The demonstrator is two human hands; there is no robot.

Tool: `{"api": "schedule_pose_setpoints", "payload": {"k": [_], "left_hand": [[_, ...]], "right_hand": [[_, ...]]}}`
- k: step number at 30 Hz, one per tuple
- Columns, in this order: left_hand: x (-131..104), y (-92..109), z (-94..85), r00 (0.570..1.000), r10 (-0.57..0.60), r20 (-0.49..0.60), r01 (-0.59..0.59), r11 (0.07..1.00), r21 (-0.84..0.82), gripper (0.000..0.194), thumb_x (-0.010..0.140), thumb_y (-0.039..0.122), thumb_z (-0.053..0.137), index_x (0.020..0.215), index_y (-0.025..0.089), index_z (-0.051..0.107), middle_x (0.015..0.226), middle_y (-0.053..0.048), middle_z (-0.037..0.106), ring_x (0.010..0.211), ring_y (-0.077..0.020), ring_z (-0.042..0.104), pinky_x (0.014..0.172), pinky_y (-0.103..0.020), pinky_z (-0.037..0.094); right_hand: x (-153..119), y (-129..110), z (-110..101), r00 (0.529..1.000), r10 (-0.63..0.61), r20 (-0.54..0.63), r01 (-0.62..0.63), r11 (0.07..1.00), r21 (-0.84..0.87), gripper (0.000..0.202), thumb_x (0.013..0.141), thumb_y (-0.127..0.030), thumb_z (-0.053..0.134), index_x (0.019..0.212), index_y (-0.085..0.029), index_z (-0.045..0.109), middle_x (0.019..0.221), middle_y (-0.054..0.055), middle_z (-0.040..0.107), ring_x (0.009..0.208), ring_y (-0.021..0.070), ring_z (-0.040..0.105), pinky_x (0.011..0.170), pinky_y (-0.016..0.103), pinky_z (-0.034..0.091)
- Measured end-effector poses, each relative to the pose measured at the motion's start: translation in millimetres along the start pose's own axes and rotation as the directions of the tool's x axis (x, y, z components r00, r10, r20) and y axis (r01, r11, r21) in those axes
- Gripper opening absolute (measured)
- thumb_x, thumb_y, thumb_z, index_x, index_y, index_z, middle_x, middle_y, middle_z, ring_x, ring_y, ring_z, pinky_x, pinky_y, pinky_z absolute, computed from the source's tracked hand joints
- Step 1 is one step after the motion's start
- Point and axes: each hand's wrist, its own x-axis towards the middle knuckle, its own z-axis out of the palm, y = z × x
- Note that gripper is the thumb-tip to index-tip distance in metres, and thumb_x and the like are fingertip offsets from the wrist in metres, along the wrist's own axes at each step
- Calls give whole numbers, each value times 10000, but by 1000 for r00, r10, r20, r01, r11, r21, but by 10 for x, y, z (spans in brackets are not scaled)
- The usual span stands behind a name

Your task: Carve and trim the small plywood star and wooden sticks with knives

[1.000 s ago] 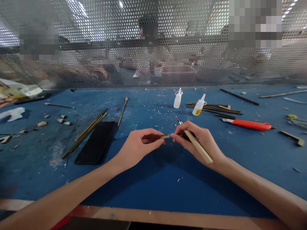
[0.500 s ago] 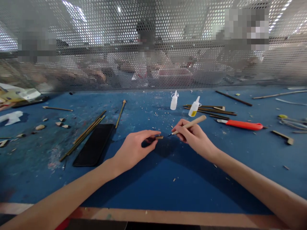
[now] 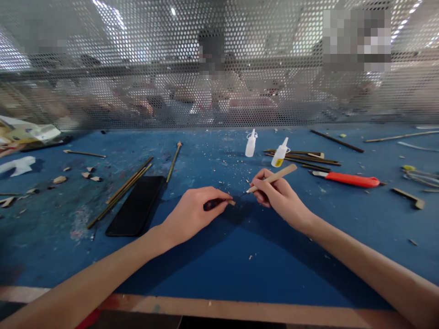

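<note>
My left hand (image 3: 197, 212) pinches a small light-brown wood piece (image 3: 232, 202) between thumb and fingertips above the blue tabletop (image 3: 247, 278). Like a pen, my right hand (image 3: 279, 196) grips a carving knife with a pale wooden handle (image 3: 286, 171). Its thin dark tip points left, close to the wood piece; whether they touch I cannot tell. A black phone (image 3: 137, 205) lies left of my left hand. Beyond my right hand stand two small white squeeze bottles, one plain (image 3: 251, 145) and one with a yellow label (image 3: 280, 154).
Thin wooden sticks (image 3: 120, 194) lie beside the phone, and more sticks (image 3: 308, 157) behind the bottles. A red-handled utility knife (image 3: 355, 179) and an L-shaped wood piece (image 3: 409, 197) are at right. Wood scraps (image 3: 60, 179) lie at left. A perforated metal screen (image 3: 171, 100) bounds the back, with blurred people behind it.
The wood piece has tilted slightly in my left fingers, its outer end now lower. My right hand keeps its hold on the carving knife. The whole view has shifted a little.
</note>
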Motion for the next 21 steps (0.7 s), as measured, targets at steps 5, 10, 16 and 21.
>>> {"api": "schedule_pose_setpoints", "payload": {"k": [5, 10, 16, 21], "left_hand": [[2, 35, -32, 999, 2, 46, 1, 999, -53, 194, 976, 290, 597, 1080, 257, 757, 988, -8, 754, 775, -158, 650, 671, -255, 459], [-3, 68, -21, 998, 10, 54, -11, 1000, 19, 193, 952, 258, 606, 1024, 231, 783, 944, -25, 763, 774, -171, 658, 696, -276, 488], [9, -33, 12, 986, 162, 48, -168, 972, 164, 185, 924, 273, 663, 1049, 193, 773, 964, -67, 743, 933, -231, 622, 853, -349, 490], [12, -68, 10, 997, 74, 16, -76, 985, 152, 188, 921, 341, 689, 1045, 223, 767, 995, -51, 739, 842, -203, 617, 757, -316, 491]], "right_hand": [[-4, 78, -10, 1000, -26, 10, 28, 990, -139, 233, 991, -417, 523, 866, -222, 497, 621, -59, 441, 540, 101, 380, 488, 261, 299], [-15, 104, -34, 999, -45, -2, 43, 980, -196, 255, 996, -450, 517, 875, -226, 506, 647, -53, 452, 569, 107, 406, 516, 274, 311], [-27, 42, -24, 999, -39, -10, 38, 994, -104, 265, 1007, -445, 494, 865, -221, 505, 624, -62, 423, 555, 102, 364, 506, 265, 292], [-28, 45, -22, 999, -48, -20, 44, 985, -167, 186, 1000, -386, 495, 901, -229, 505, 633, -61, 436, 564, 111, 382, 513, 266, 307]]}}
